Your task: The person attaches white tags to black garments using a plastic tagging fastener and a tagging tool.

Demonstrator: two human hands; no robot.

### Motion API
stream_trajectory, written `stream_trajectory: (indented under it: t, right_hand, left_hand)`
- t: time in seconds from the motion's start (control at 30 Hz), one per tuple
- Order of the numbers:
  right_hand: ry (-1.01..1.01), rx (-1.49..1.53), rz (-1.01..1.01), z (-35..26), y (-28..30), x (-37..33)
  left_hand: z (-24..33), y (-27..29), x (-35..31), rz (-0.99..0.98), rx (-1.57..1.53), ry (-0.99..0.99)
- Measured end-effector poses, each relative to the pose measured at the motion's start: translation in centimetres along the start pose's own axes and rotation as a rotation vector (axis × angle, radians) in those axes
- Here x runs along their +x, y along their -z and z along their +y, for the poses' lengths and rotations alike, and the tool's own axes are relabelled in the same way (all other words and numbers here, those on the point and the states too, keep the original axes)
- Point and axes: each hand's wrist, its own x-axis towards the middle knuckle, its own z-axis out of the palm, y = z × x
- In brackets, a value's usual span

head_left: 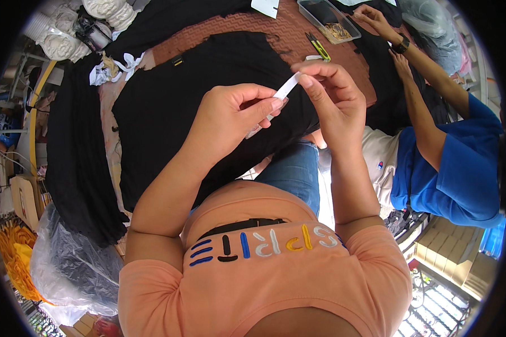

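Observation:
A short white strip (288, 86) stretches between my hands over the table. My left hand (230, 109) is closed, with one end of it pinched between thumb and forefinger. The thumb and forefinger of my right hand (337, 98) pinch the other end. Below my left fingers shows a small see-through piece (257, 130), partly hidden; I cannot make out what it is. Under both hands a black garment (208, 73) lies spread out, bearing a small dark label (177, 61) near its far edge.
Yellow-green thread snips (319, 48) lie beyond my right hand, near a clear plastic box (351, 32) with small pieces inside. A co-worker in a blue shirt (450, 174) reaches in from the right. White cloth scraps (115, 68) and black fabric (76, 140) are on the left.

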Motion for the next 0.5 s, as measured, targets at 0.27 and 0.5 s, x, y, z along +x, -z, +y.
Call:
stream_trajectory:
  t: [0.27, 0.5]
  right_hand:
    - [0.59, -0.783, -0.409, -3.8, 1.3, 2.0]
    - [0.671, -0.997, -0.498, -5.1, 1.5, 2.2]
  left_hand:
    - [2.1, 0.2, -0.6, -0.003, 0.319, -0.05]
    - [2.1, -0.3, -0.9, 0.033, 0.45, -0.165]
